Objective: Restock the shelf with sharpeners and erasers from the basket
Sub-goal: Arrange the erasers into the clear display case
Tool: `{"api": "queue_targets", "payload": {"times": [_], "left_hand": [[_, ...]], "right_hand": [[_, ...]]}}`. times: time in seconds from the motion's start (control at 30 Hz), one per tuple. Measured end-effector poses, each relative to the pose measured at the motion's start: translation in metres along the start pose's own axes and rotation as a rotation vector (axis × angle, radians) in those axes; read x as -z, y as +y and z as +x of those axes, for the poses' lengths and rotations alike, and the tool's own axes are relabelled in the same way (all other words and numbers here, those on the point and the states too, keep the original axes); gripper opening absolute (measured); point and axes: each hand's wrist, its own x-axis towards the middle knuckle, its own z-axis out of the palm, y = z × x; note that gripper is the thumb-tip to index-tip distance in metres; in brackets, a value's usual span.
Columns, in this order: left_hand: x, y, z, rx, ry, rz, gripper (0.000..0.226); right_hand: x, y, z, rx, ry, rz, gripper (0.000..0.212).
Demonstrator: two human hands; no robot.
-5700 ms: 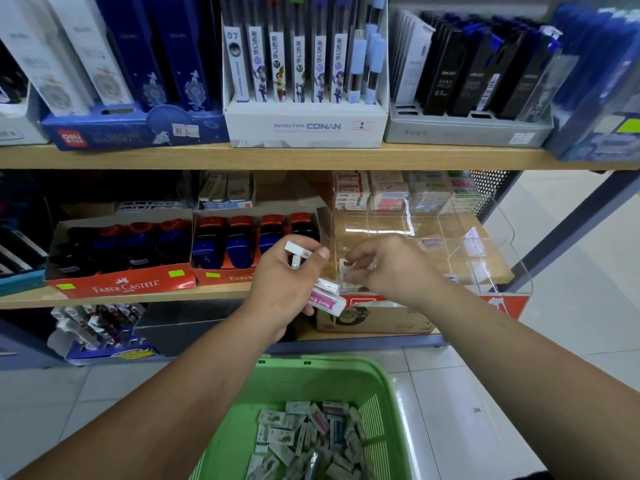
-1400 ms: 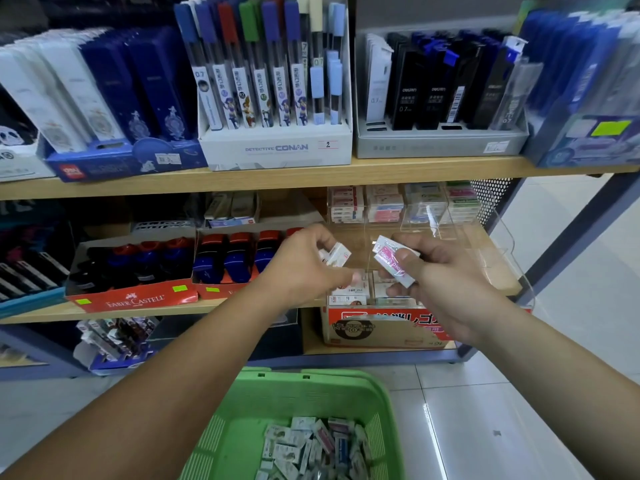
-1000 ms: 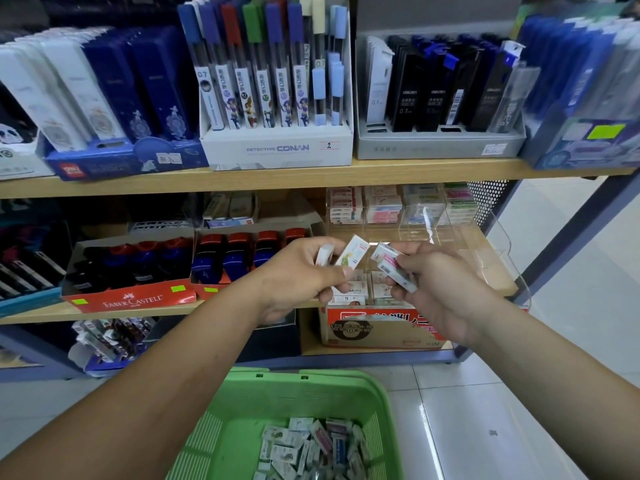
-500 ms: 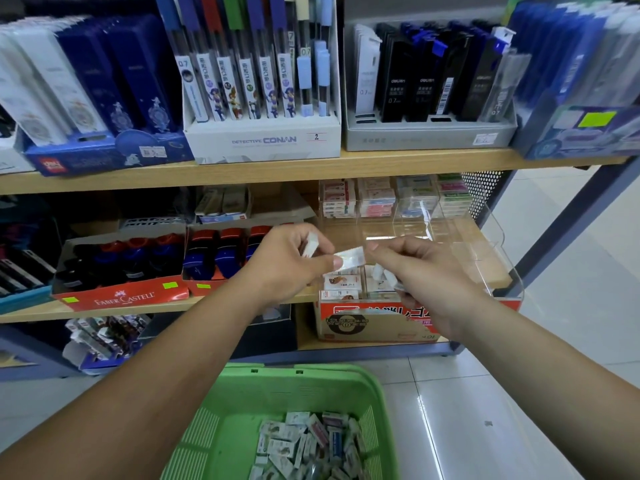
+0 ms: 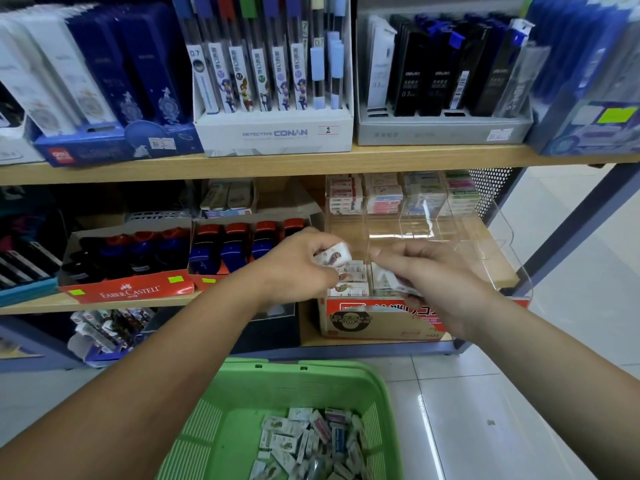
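My left hand [image 5: 301, 263] grips a small white eraser [image 5: 334, 255] with a printed wrapper, just left of the clear acrylic bin [image 5: 433, 244] on the middle shelf. My right hand [image 5: 429, 282] holds another wrapped eraser [image 5: 388, 280] low over the bin's front compartments. Stacked erasers [image 5: 349, 280] lie in the bin between my hands. A green plastic basket [image 5: 242, 403] below holds several loose wrapped erasers [image 5: 311, 441].
Red Faber-Castell trays of sharpeners [image 5: 221, 251] stand left of the bin. A red-and-white carton [image 5: 363, 318] sits under it. Pen and lead display boxes [image 5: 273, 133] fill the upper shelf. Tiled floor [image 5: 519, 410] lies to the right.
The right hand has dropped lower toward the bin's front with its eraser. The left hand has drawn slightly back to the left, still holding an eraser.
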Motion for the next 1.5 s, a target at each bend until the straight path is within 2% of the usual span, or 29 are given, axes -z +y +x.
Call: {"api": "queue_targets", "payload": {"times": [0.07, 0.13, 0.2, 0.27, 0.37, 0.43, 0.5, 0.57, 0.7, 0.8, 0.93, 1.0, 1.07, 1.17, 1.27, 1.37, 1.43, 1.5], "left_hand": [[0.003, 0.003, -0.007, -0.062, -0.082, -0.062, 0.049], [0.002, 0.003, -0.013, -0.112, -0.088, -0.129, 0.051], [0.003, 0.002, -0.016, -0.097, -0.031, -0.225, 0.052], [0.004, 0.001, -0.014, -0.079, 0.048, -0.287, 0.038], [0.004, -0.005, -0.005, -0.053, 0.232, -0.205, 0.02], [0.003, -0.008, 0.001, -0.046, 0.268, -0.117, 0.028], [0.002, -0.008, 0.008, -0.012, 0.216, -0.168, 0.039], [0.0, -0.007, 0.012, 0.015, 0.194, -0.219, 0.036], [-0.004, -0.01, 0.019, -0.02, 0.37, -0.221, 0.022], [-0.006, -0.014, 0.025, -0.043, 0.378, -0.248, 0.027], [-0.013, -0.018, 0.025, -0.094, 0.353, -0.02, 0.018], [-0.015, -0.017, 0.025, -0.065, 0.395, 0.168, 0.012], [-0.015, -0.017, 0.026, -0.036, 0.375, 0.258, 0.009], [-0.016, -0.02, 0.029, -0.082, 0.305, 0.343, 0.011], [-0.02, -0.02, 0.031, -0.189, 0.306, 0.633, 0.014], [-0.022, -0.019, 0.032, -0.222, 0.302, 0.803, 0.017], [-0.023, -0.019, 0.032, -0.198, 0.263, 0.858, 0.019], [-0.023, -0.02, 0.031, -0.226, 0.278, 0.854, 0.024]], "right_hand": [[-0.004, -0.001, -0.001, 0.021, -0.069, -0.043, 0.024], [-0.009, -0.002, -0.001, 0.04, -0.095, -0.055, 0.031], [-0.013, -0.002, 0.0, 0.049, -0.076, -0.044, 0.033], [-0.016, -0.002, 0.002, 0.053, -0.038, -0.034, 0.033], [-0.013, 0.001, 0.008, 0.002, 0.081, 0.005, 0.032], [-0.009, 0.003, 0.012, -0.036, 0.155, 0.041, 0.026], [-0.004, 0.005, 0.015, -0.041, 0.182, 0.054, 0.024], [-0.001, 0.007, 0.015, -0.023, 0.18, 0.042, 0.029], [0.001, 0.008, 0.017, -0.008, 0.184, 0.051, 0.032], [0.001, 0.008, 0.019, -0.023, 0.189, 0.086, 0.029], [0.001, 0.008, 0.019, -0.023, 0.18, 0.092, 0.023], [0.002, 0.008, 0.018, -0.023, 0.181, 0.094, 0.024], [0.003, 0.008, 0.018, -0.023, 0.182, 0.097, 0.025], [0.004, 0.009, 0.019, -0.019, 0.176, 0.097, 0.026], [0.005, 0.011, 0.02, -0.025, 0.171, 0.098, 0.023], [0.003, 0.008, 0.023, -0.071, 0.15, 0.125, 0.015], [0.003, 0.005, 0.024, -0.12, 0.109, 0.205, 0.024], [0.004, 0.007, 0.025, -0.08, 0.063, 0.245, 0.035]]}}
